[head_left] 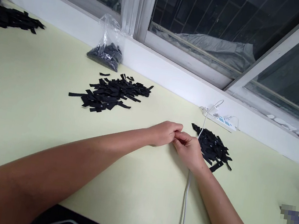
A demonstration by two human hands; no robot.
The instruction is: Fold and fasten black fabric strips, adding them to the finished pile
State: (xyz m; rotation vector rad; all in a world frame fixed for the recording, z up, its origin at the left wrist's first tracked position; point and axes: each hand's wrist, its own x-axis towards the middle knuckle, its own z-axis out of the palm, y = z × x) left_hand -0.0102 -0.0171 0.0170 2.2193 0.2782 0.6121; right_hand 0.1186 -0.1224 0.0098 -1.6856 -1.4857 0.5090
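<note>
Both forearms reach out over the pale table (28,102) to where the left hand (164,132) and right hand (188,149) meet fingertip to fingertip, pinched shut on something too small to see, probably one strip being worked, with the small black pile (213,147) just right of the grip.

A pale yellow-green table (22,109) runs beneath a white-framed window (190,58). Against the sill stands a clear plastic bag (107,48) part-filled with black strips. A heap of black strips (113,94) lies mid-table; another heap (9,18) lies far left. A white power strip (220,119) sits by the wall, and a white cable (185,206) crosses the table.
</note>
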